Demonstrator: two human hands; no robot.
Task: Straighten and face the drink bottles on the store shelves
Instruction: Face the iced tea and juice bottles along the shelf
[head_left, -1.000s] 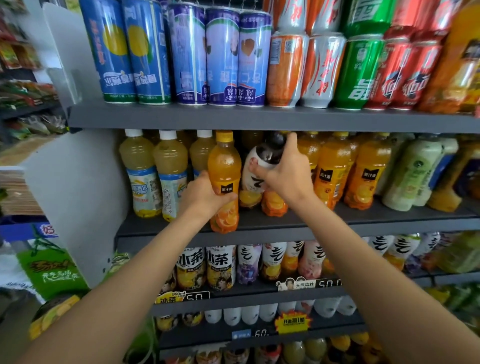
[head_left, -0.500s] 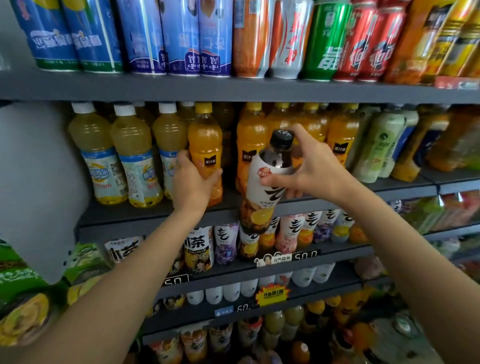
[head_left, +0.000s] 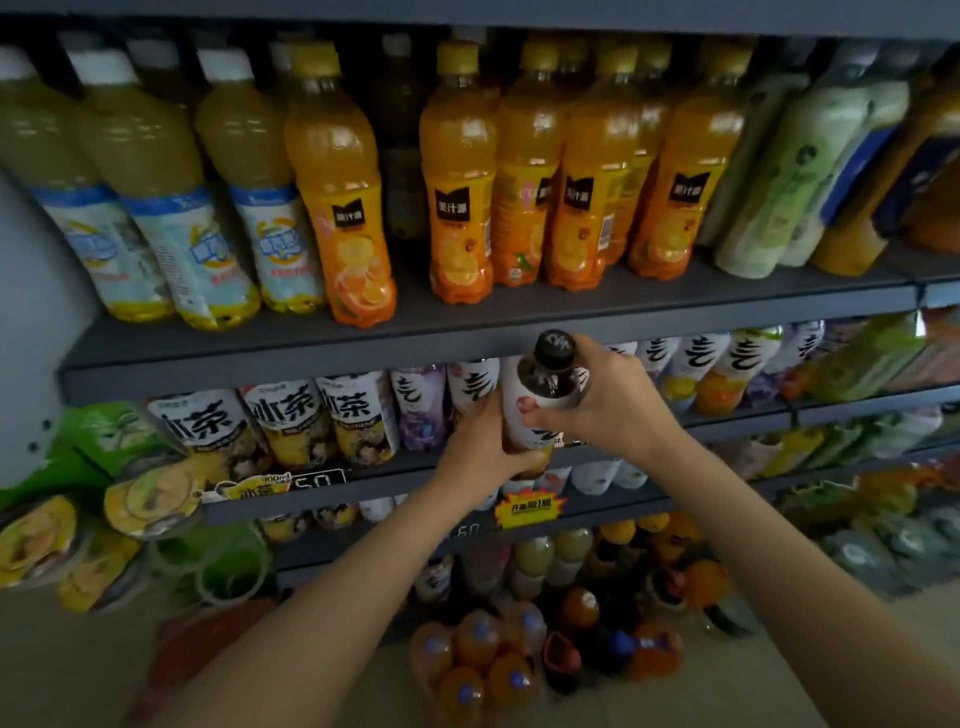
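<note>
A white-labelled bottle with a black cap (head_left: 540, 402) is upright in front of the second shelf (head_left: 467, 480). My right hand (head_left: 618, 408) grips its upper part just under the cap. My left hand (head_left: 485, 441) holds its lower body from the left. Behind it stands a row of like white-labelled bottles (head_left: 701, 366). On the shelf above, orange juice bottles (head_left: 460, 208) stand in a row, one (head_left: 345, 208) set apart further left with a gap between.
Pale yellow drinks with white caps (head_left: 171, 208) fill the upper shelf's left. Large tea bottles (head_left: 280, 421) stand left of my hands. Green and yellow packs (head_left: 114, 499) hang at the far left. Shrink-wrapped bottles (head_left: 498, 660) sit on the floor below.
My right hand has carried the black-capped bottle down from the orange juice shelf to the shelf below. My left hand let go of the orange bottle and took the bottle's lower body.
</note>
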